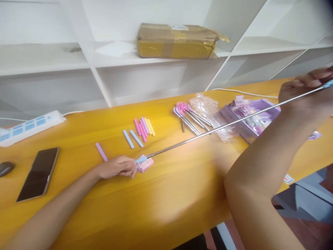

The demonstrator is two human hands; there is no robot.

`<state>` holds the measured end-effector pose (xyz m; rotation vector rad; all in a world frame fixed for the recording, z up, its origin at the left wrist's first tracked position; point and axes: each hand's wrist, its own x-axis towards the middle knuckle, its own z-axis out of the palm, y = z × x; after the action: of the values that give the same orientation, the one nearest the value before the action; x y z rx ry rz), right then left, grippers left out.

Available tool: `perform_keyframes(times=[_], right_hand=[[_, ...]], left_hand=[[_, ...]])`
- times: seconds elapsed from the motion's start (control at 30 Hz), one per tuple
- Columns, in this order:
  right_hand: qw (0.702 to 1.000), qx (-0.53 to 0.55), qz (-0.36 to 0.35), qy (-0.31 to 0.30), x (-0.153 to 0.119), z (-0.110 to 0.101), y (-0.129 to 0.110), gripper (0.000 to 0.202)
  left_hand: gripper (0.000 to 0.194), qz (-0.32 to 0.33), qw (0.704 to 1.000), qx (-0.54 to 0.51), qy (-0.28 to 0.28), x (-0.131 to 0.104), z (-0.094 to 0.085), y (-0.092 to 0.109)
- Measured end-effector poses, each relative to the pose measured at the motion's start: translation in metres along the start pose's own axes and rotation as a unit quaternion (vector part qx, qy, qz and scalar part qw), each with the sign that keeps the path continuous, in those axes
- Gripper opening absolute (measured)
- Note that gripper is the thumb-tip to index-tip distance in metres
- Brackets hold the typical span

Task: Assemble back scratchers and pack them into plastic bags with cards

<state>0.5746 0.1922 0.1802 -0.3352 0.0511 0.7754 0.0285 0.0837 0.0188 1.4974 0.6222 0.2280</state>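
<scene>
A long thin metal rod (221,128) stretches slantwise across the view, rising to the right. My left hand (119,167) is closed on its light-blue lower end, just above a small pink-and-white card (146,164). At the upper right, my right hand (303,91) is closed around the rod's other end, where some light blue shows. Behind the rod lies a bunch of metal rods with pink and blue ends (191,118). Pink, yellow and blue sticks (142,129) lie to its left. One purple stick (101,151) is beside my left hand.
A dark phone (38,174), a black mouse (6,168) and a white power strip (31,127) are at the left. Clear plastic bags (205,106) and a purple box (267,107) stand back right. A taped carton (177,41) rests on the white shelf (114,55).
</scene>
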Motion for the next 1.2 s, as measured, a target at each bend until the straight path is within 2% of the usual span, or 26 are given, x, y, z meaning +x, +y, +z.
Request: perform_keyframes(times=[0.13, 0.3, 0.5, 0.63, 0.77, 0.83, 0.93, 1.0, 1.07, 1.2], right_hand=[[0.987, -0.133, -0.001, -0.096, 0.005, 0.0, 0.007, 0.061], [0.967, -0.181, 0.001, -0.178, 0.014, -0.002, 0.008, 0.068], [0.956, -0.2, 0.022, -0.214, -0.001, 0.005, 0.024, 0.072], [0.943, -0.236, 0.041, -0.232, -0.03, 0.019, 0.063, 0.076], [0.936, -0.244, 0.025, -0.251, -0.079, 0.021, 0.131, 0.077], [0.911, -0.281, 0.022, -0.302, -0.115, 0.009, 0.167, 0.079], [0.846, -0.326, 0.024, -0.421, -0.175, -0.024, 0.205, 0.073], [0.798, -0.353, 0.068, -0.483, -0.212, -0.048, 0.218, 0.071], [0.761, -0.374, 0.126, -0.515, -0.241, -0.069, 0.223, 0.073], [0.706, -0.392, 0.211, -0.55, -0.271, -0.106, 0.23, 0.073]], left_hand=[[0.055, 0.008, 0.999, -0.031, -0.004, -0.001, -0.003, -0.002], [0.054, 0.017, 0.999, -0.035, -0.011, -0.001, -0.006, -0.003], [0.053, 0.015, 0.999, -0.038, -0.008, -0.001, -0.005, -0.004], [0.055, 0.016, 0.999, -0.05, 0.013, 0.0, -0.003, -0.004], [0.058, 0.023, 0.998, -0.044, 0.047, 0.002, 0.0, -0.006], [0.059, 0.022, 0.997, -0.034, 0.061, 0.002, 0.001, -0.008], [0.06, 0.022, 0.997, -0.024, 0.071, 0.001, 0.002, -0.012], [0.06, 0.026, 0.997, -0.028, 0.071, 0.001, 0.002, -0.015], [0.06, 0.031, 0.996, -0.033, 0.073, 0.001, 0.002, -0.016], [0.059, 0.036, 0.995, -0.039, 0.08, 0.001, 0.004, -0.015]])
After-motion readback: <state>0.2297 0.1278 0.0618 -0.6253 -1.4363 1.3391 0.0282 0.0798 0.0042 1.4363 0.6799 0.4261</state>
